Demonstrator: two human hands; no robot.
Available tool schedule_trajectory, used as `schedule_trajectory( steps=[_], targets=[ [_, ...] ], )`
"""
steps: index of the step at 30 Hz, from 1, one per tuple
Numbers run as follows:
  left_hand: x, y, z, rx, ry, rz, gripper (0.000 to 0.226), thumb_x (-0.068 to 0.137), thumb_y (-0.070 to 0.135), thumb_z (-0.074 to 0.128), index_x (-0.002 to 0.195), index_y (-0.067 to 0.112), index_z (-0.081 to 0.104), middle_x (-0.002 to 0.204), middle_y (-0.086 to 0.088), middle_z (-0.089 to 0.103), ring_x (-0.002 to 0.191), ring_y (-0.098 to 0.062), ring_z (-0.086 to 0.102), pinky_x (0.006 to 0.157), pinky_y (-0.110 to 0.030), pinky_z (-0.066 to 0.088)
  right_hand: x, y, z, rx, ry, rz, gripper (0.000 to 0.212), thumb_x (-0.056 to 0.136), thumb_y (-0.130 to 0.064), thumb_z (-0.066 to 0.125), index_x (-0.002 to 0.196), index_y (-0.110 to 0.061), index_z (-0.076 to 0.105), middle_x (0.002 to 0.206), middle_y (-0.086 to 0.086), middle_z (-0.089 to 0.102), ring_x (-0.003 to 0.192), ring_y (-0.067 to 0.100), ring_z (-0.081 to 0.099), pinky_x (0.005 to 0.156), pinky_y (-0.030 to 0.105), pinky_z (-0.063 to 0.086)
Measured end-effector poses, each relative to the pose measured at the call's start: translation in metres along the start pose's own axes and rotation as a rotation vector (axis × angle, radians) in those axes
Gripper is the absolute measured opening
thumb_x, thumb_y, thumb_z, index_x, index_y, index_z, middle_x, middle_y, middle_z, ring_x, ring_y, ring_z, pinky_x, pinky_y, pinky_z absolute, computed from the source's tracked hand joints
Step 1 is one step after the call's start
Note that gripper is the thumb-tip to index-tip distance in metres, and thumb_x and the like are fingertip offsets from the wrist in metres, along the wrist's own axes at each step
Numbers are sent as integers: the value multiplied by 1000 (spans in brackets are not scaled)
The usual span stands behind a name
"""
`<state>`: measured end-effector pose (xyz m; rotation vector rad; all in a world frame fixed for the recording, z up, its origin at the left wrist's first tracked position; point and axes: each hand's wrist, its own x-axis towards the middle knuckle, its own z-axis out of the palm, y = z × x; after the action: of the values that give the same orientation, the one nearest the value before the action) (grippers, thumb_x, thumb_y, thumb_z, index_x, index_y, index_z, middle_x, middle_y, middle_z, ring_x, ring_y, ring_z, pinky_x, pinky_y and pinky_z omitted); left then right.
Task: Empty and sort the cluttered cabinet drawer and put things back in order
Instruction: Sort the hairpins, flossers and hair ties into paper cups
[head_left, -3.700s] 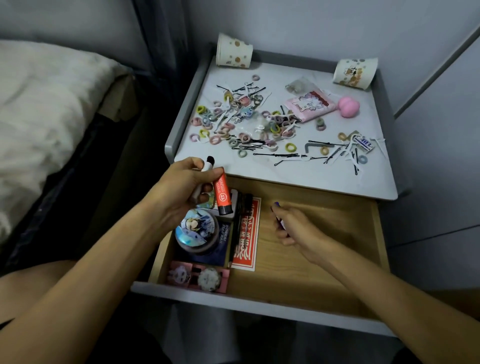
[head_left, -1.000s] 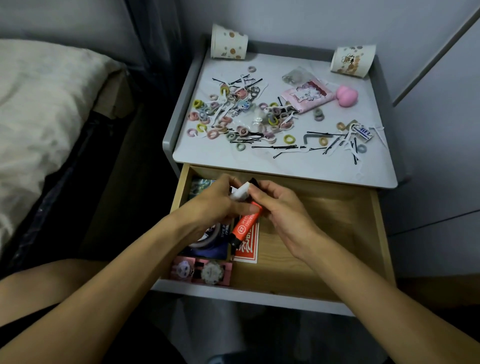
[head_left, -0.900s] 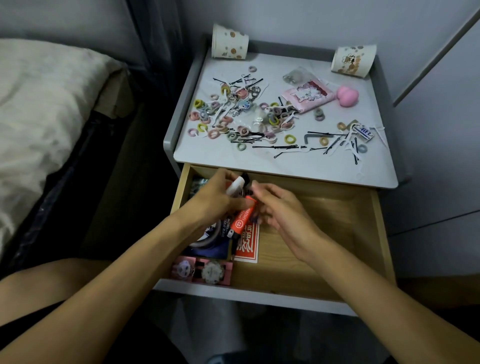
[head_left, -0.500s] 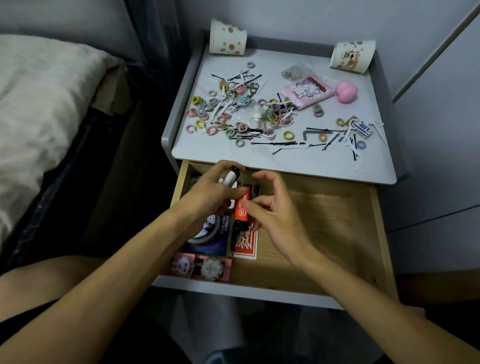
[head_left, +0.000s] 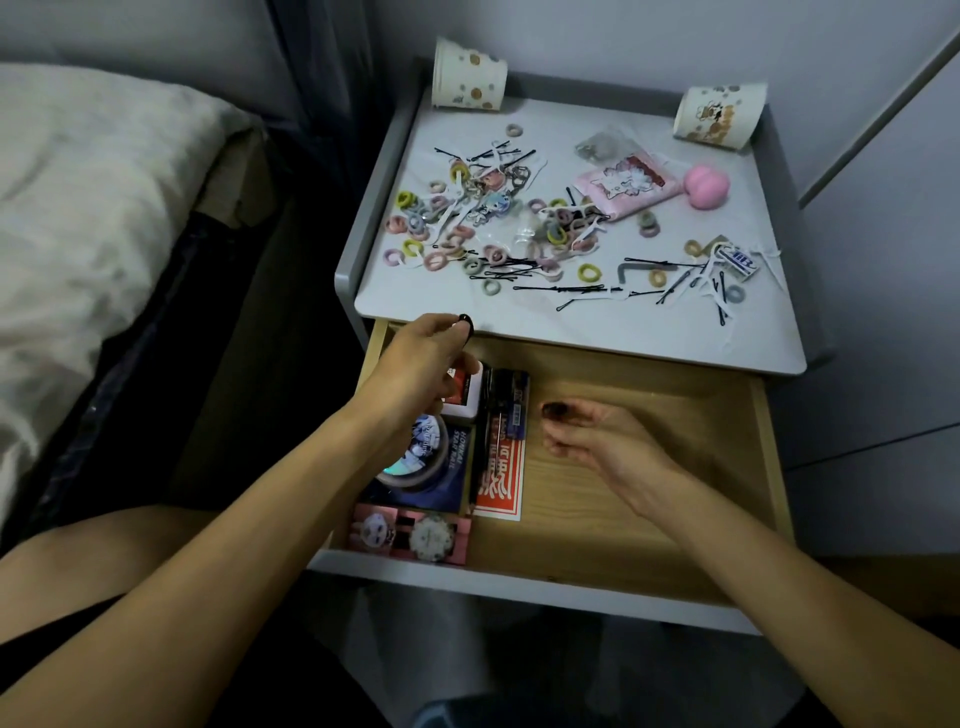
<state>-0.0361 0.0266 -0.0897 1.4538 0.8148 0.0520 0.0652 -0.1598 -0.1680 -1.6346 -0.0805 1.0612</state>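
Bed out at nine o'clock, not in play. My left hand is up at the drawer's eleven o'clock corner, fingers curled round a black-capped item. Only the cap pokes out, so I can't say what the body is. Below that wrist, along the nine o'clock side of the drawer, things are lined up: a round tin partly under my forearm, a pink box at seven o'clock, a dark pack and a red packet beside them.

I read this as the put-back stage. Next, the capped item needs a slot in that row, laid parallel and not on top of anything.

My right hand hovers mid-drawer, fingers loosely bent, apparently empty, though it's smeared with blur. At twelve o'clock the table carries a tangle of hair ties and hairpins, yet to be sorted. The drawer's back edge is hidden under the table's lip.
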Motion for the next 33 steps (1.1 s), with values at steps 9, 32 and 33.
schedule_trajectory(
  steps=[9,32,33],
  targets=[
    [-4,3,-3,-21,0,6,38,106,35,38,103,8,64,69,-1,46,50,-11,38,53,-27,27,43,-4,16,-249,220,21,15,95,-14,62,83,-6,66,67,2,62,52,3,53,41,7,36],
    [6,-6,-1,-39,21,-69,34,105,30,44,91,16,72,72,2,58,54,-7,48,57,-25,34,76,5,8,-465,206,13,17,94,-7,63,78,-4,60,58,5,52,40,8,47,37,15,38],
    [6,-6,-1,-39,22,-69,33,104,29,45,90,16,72,71,2,57,54,-7,48,57,-25,34,77,7,8,-465,227,1,24,93,-7,64,71,-8,56,57,5,52,38,8,47,36,15,37]
  ],
)
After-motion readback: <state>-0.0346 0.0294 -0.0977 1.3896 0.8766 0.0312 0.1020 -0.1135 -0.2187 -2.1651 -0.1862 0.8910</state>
